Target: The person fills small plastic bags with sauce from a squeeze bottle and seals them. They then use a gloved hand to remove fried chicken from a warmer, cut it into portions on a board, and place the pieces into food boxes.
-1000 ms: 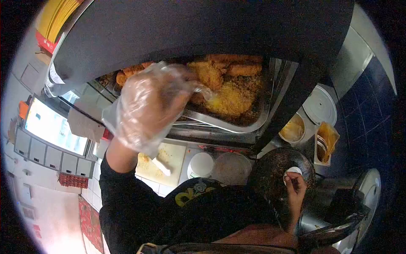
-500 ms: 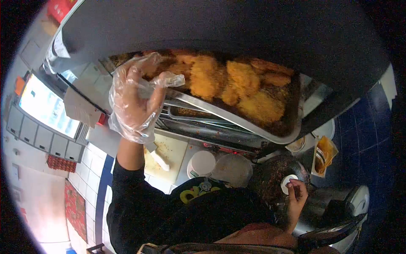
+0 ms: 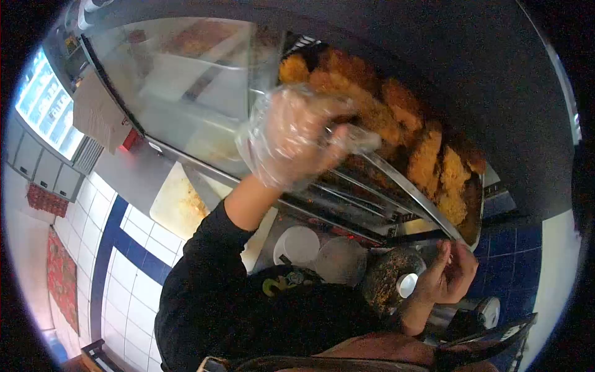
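A metal tray (image 3: 416, 193) of browned, golden breaded pieces (image 3: 427, 161) sits tilted in view in a dark cabinet opening. My left hand (image 3: 294, 136), in a clear plastic glove, is closed at the tray's left end, fingers curled by the near rim; motion blurs it. At the right corner, my bare right hand (image 3: 449, 273) pinches the tray rim. Just left of that hand, a small round white item (image 3: 407, 285) lies over a dark, speckled round pan (image 3: 387, 276).
Metal rails (image 3: 365, 197) run below the tray. A glass panel (image 3: 186, 93) stands at the upper left. Beneath are a cutting board (image 3: 176, 201), a white round container (image 3: 297, 245) and a translucent round lid (image 3: 341, 260). Blue tiles (image 3: 517, 260) cover the right wall.
My right hand has moved up to the tray corner and let go of the round white item. My left hand has shifted right in view. The view has turned, showing more glass at left.
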`<state>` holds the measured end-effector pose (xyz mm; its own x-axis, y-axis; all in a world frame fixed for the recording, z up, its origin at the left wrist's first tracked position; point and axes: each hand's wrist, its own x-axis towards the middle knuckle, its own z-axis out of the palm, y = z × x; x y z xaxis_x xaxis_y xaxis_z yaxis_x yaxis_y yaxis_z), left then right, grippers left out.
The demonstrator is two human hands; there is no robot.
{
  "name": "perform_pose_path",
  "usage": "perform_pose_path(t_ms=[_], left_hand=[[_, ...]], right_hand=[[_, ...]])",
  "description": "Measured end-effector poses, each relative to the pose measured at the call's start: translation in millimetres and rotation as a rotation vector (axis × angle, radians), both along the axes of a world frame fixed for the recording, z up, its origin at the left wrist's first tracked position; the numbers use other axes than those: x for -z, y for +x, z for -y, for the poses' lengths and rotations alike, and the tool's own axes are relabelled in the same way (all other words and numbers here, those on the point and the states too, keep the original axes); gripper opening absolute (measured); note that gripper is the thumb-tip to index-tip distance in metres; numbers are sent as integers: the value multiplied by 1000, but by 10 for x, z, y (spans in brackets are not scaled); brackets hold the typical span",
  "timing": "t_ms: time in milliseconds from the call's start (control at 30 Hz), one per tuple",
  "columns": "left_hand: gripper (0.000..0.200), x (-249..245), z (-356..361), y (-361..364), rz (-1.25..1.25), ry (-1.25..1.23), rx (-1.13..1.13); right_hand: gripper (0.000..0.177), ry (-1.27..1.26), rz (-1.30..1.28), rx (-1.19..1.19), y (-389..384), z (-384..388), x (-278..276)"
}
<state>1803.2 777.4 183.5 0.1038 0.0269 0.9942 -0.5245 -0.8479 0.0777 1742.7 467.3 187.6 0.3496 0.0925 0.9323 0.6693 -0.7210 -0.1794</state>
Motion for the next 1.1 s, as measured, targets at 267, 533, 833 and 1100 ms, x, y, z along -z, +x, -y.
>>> perform_pose_path(t_ms=[267,533,833,1100], left_hand=[[34,14,101,-84,-124,1,38],[47,-200,474,-325,-350,60,45],[40,-106,453,-243,-270,59,171],[44,-306,350,-306,-362,10,240]], right_hand=[[8,-56,-47,285,130,-187,-189],[7,-178,-124,536,376,-230,-354],[11,-24,-19,529,440,-427,-231],[8,111,-62,351,94,-474,3]])
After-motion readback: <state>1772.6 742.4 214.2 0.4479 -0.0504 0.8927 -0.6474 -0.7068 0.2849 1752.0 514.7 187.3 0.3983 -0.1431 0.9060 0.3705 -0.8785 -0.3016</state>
